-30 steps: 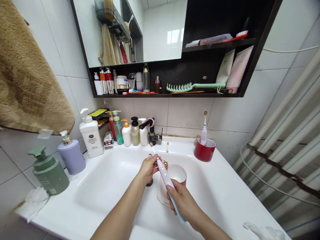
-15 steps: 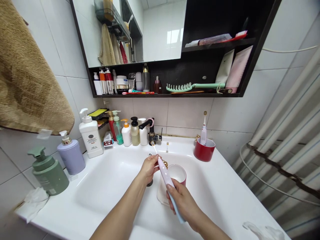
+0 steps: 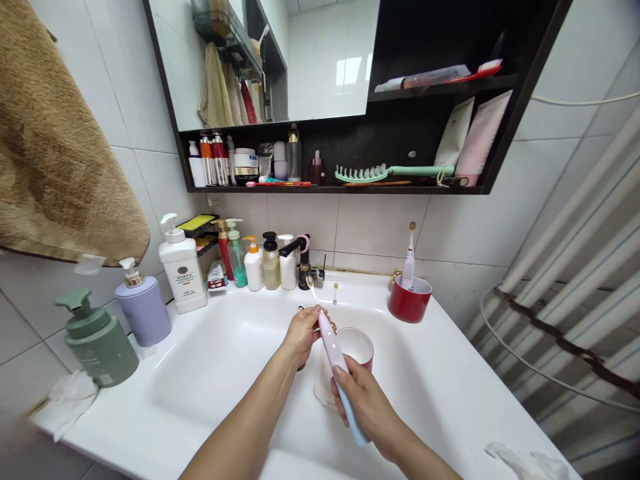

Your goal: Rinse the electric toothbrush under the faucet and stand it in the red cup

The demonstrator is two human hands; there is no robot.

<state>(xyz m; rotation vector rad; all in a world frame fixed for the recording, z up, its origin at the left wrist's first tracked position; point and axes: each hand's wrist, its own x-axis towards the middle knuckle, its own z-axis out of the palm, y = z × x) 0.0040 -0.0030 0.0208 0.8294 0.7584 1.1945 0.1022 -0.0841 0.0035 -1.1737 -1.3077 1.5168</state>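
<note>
An electric toothbrush (image 3: 331, 345) with a pink-to-blue handle slants over the sink, its brush head up toward the faucet. My right hand (image 3: 364, 398) is wrapped round the lower handle. With closed fingers, my left hand (image 3: 303, 331) pinches the toothbrush where the brush head joins the handle. Behind the handle, a cup (image 3: 364, 342), white inside and red outside, stands in the basin, partly hidden by the toothbrush and my right hand. A pale flat piece (image 3: 324, 390) lies under it. On the back ledge stands a small spare brush head (image 3: 335, 293).
Around the white sink (image 3: 210, 373) stand several pump bottles (image 3: 184, 272) at left and back. A black faucet (image 3: 303, 261) rises behind the basin. A red cup (image 3: 410, 300) at right holds another electric toothbrush (image 3: 409, 263). Above hangs a dark cabinet (image 3: 345, 190) with a mirror.
The view has shifted slightly. Both hands keep their hold on the toothbrush; its brush head has turned a little, with the bristle side showing differently.
</note>
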